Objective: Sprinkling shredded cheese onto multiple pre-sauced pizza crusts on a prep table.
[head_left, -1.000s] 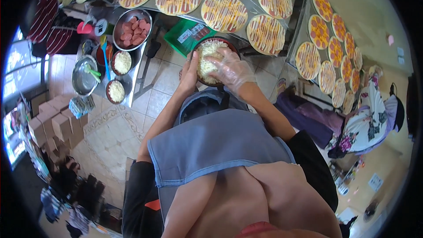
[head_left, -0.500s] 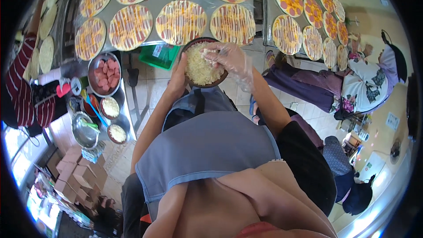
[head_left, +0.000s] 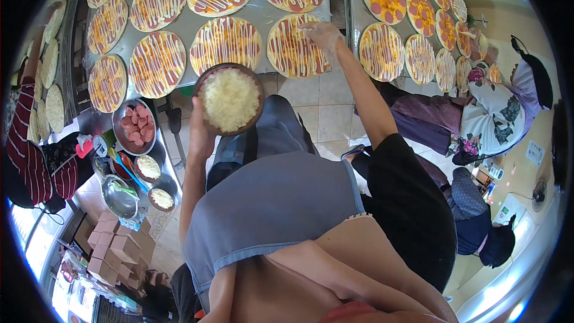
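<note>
Since half a second ago the gloved right hand [head_left: 323, 34] has been lifted out of the bowl of grated cheese [head_left: 230, 99] and stretched over a sauced pizza base [head_left: 297, 46] on the steel table [head_left: 263, 11], fingers loosely curled, though whether cheese is pinched in them cannot be told. That bowl, heaped nearly full, is cupped from below by the left hand [head_left: 200, 134] at chest height, near the table edge. No cheese can be made out on the bases, so cheesing seems barely begun; at the left, a metal bowl of sliced sausage [head_left: 135, 127] and smaller bowls are seen
</note>
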The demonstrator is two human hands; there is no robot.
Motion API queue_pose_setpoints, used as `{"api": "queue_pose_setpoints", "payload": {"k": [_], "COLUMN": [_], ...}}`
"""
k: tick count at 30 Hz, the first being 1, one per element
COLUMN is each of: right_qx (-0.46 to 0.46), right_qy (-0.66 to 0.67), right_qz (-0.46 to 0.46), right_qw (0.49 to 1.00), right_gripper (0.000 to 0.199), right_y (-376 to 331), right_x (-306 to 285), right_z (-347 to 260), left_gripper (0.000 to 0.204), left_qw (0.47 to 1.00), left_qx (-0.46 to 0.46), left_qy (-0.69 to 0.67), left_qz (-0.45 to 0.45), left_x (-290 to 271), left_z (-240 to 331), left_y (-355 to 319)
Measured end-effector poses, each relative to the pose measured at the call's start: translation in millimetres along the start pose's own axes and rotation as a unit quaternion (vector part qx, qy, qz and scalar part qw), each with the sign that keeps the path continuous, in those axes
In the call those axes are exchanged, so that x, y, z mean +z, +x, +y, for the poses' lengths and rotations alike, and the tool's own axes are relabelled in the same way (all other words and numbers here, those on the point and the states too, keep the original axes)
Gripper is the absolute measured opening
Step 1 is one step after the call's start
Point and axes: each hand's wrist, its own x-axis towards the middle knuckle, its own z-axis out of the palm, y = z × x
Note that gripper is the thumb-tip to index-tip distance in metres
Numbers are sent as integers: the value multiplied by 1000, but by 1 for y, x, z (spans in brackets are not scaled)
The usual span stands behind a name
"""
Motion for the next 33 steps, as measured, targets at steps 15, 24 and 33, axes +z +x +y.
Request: {"api": "queue_pose_setpoints", "payload": {"k": [15,24,33], "right_qx": [-29,-118,-132], "right_qy": [-302,-340,-468], "right_qz": [82,44,-30], "right_qw": [949,932,873], "right_gripper": [25,29,20], "right_y": [-25,0,-18], "right_x": [0,23,48], "right_z": [37,-18,-61], "left_gripper": [63,64,65], "left_qw": [978,981,979], "left_qx": [47,61,76], "left_qy": [-83,-64,-31], "left_qz": [186,173,188], "left_x": [-34,-30,-24], "left_z": [14,8,-1], "left_y": [-52,-63,-74]}}
